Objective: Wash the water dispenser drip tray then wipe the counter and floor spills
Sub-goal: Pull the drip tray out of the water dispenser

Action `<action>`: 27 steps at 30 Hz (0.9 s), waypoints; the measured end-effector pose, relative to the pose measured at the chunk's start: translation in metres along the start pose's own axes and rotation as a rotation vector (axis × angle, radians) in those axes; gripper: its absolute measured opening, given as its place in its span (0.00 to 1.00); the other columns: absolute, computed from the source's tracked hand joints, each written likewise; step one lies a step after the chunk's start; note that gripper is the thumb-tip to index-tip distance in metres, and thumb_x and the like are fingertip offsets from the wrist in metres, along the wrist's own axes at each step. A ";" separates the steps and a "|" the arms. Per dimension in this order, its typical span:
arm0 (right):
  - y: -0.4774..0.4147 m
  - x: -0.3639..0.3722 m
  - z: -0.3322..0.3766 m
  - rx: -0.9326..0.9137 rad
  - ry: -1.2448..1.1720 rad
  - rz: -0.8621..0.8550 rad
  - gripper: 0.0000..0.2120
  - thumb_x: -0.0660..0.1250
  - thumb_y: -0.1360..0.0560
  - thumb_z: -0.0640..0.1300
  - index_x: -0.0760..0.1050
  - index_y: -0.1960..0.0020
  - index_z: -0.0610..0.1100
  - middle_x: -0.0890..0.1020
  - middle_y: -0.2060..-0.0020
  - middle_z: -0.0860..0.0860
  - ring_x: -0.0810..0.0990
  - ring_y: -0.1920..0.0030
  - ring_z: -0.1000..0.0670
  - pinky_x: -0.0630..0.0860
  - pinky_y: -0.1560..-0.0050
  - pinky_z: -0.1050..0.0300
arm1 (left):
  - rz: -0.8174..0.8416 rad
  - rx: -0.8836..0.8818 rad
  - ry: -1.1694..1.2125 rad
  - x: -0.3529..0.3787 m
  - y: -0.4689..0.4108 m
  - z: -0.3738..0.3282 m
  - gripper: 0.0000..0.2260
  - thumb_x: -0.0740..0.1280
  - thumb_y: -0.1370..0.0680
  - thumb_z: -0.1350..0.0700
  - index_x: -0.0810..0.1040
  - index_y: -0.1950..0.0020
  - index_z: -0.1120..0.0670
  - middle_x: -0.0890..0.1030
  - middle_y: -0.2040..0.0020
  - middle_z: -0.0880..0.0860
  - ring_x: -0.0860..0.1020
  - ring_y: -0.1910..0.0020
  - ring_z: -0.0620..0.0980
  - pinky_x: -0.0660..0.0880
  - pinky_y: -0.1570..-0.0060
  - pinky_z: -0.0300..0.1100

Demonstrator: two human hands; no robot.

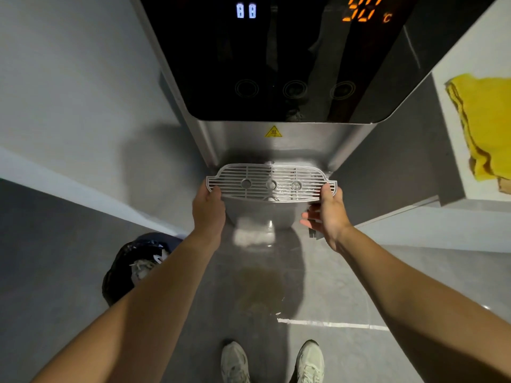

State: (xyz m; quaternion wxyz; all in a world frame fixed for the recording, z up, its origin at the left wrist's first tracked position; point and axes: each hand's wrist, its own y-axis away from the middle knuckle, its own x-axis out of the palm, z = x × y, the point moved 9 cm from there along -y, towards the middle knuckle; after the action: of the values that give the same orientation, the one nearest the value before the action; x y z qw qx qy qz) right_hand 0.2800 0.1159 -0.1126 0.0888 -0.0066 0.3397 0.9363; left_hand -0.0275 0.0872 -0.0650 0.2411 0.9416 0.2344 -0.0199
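Bin: a black-lined bin [138, 268] stands on the floor at far left, beside the left forearm, crumpled paper inside.
Left hand: the left hand [208, 208] grips the left end of the drip tray [272, 183], thumb on top of the grille, fingers hidden beneath.
Drip tray: a grey slatted grille over a rounded basin, held level at the foot of the water dispenser [276, 78], just in front of its steel recess.
Writing: blue level icons at upper left of the black panel; orange digits ending in "°C" at upper right, the figures cut off; a yellow triangular hot-surface sticker [273, 131] in the recess.
Right hand: the right hand [327, 214] holds the tray's right end, thumb on the grille edge, fingers curled under.
Floor: a wet patch [260, 288] lies ahead of two pale shoes [272, 362]; open floor on both sides.
Counter: a white counter [453, 120] at right, close against the dispenser, carries a yellow cloth [486, 123].
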 end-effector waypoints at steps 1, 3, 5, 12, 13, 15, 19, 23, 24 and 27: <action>0.004 -0.002 -0.005 0.001 -0.007 0.001 0.16 0.54 0.17 0.62 0.66 0.34 0.54 0.76 0.53 0.41 0.80 0.65 0.46 0.83 0.64 0.52 | 0.016 -0.005 0.023 -0.001 0.005 0.002 0.13 0.58 0.17 0.59 0.82 0.40 0.53 0.83 0.49 0.58 0.76 0.52 0.59 0.75 0.50 0.52; 0.019 -0.008 -0.011 0.004 -0.011 0.008 0.15 0.54 0.17 0.62 0.67 0.37 0.55 0.76 0.52 0.41 0.79 0.65 0.46 0.82 0.64 0.52 | 0.024 -0.037 0.048 -0.005 0.017 0.004 0.14 0.59 0.18 0.59 0.82 0.40 0.50 0.85 0.44 0.56 0.81 0.45 0.54 0.79 0.42 0.50; 0.040 -0.016 -0.013 0.014 -0.012 0.014 0.15 0.54 0.18 0.63 0.68 0.38 0.55 0.75 0.52 0.40 0.78 0.64 0.45 0.83 0.63 0.51 | 0.013 -0.068 0.074 -0.011 0.034 0.003 0.15 0.59 0.18 0.60 0.82 0.38 0.50 0.84 0.40 0.57 0.82 0.40 0.53 0.79 0.36 0.49; 0.175 -0.062 0.014 0.002 -0.028 0.024 0.16 0.55 0.16 0.61 0.68 0.36 0.53 0.75 0.50 0.41 0.80 0.59 0.45 0.86 0.54 0.44 | 0.075 -0.073 0.105 -0.041 0.141 -0.042 0.14 0.62 0.18 0.62 0.83 0.37 0.54 0.87 0.50 0.49 0.85 0.52 0.43 0.82 0.50 0.37; 0.199 -0.072 0.019 0.000 -0.029 0.020 0.16 0.55 0.16 0.61 0.68 0.36 0.53 0.75 0.50 0.41 0.80 0.60 0.45 0.85 0.52 0.42 | 0.096 -0.082 0.115 -0.043 0.160 -0.051 0.14 0.62 0.18 0.62 0.82 0.36 0.55 0.87 0.49 0.51 0.85 0.52 0.43 0.83 0.48 0.38; 0.250 -0.095 0.028 -0.001 -0.042 -0.004 0.14 0.55 0.16 0.62 0.69 0.38 0.53 0.75 0.51 0.42 0.80 0.63 0.48 0.84 0.53 0.43 | 0.152 -0.098 0.143 -0.047 0.203 -0.069 0.14 0.62 0.17 0.63 0.80 0.34 0.56 0.86 0.46 0.53 0.86 0.50 0.44 0.83 0.46 0.39; 0.341 -0.149 0.041 -0.029 -0.114 -0.079 0.13 0.57 0.16 0.60 0.70 0.39 0.53 0.77 0.56 0.44 0.79 0.66 0.49 0.83 0.61 0.49 | 0.237 -0.095 0.154 -0.046 0.286 -0.103 0.13 0.63 0.17 0.63 0.78 0.34 0.53 0.86 0.42 0.56 0.86 0.49 0.47 0.83 0.50 0.37; 0.417 -0.213 0.036 -0.063 -0.205 -0.161 0.12 0.59 0.16 0.59 0.72 0.41 0.52 0.77 0.60 0.44 0.79 0.67 0.49 0.82 0.63 0.51 | 0.313 -0.073 0.097 -0.031 0.359 -0.117 0.14 0.64 0.17 0.62 0.77 0.32 0.53 0.85 0.40 0.58 0.86 0.47 0.51 0.83 0.50 0.39; 0.433 -0.230 0.033 -0.072 -0.225 -0.184 0.12 0.60 0.17 0.59 0.72 0.42 0.52 0.77 0.61 0.44 0.78 0.67 0.49 0.82 0.63 0.51 | 0.339 -0.069 0.083 -0.024 0.376 -0.119 0.14 0.64 0.17 0.62 0.77 0.31 0.53 0.84 0.39 0.58 0.86 0.45 0.53 0.83 0.51 0.39; 0.476 -0.281 0.023 -0.086 -0.254 -0.230 0.11 0.62 0.17 0.59 0.73 0.45 0.52 0.78 0.61 0.44 0.78 0.66 0.49 0.82 0.64 0.53 | 0.410 -0.041 0.038 0.003 0.424 -0.126 0.14 0.64 0.17 0.63 0.78 0.33 0.53 0.85 0.40 0.58 0.86 0.45 0.54 0.83 0.53 0.38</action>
State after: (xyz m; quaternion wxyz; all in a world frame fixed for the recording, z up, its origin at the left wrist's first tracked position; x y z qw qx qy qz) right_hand 0.4763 -0.2736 0.2277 0.2374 0.0691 0.2823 0.9269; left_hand 0.1568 -0.1810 0.2338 0.2547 0.9647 0.0429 0.0523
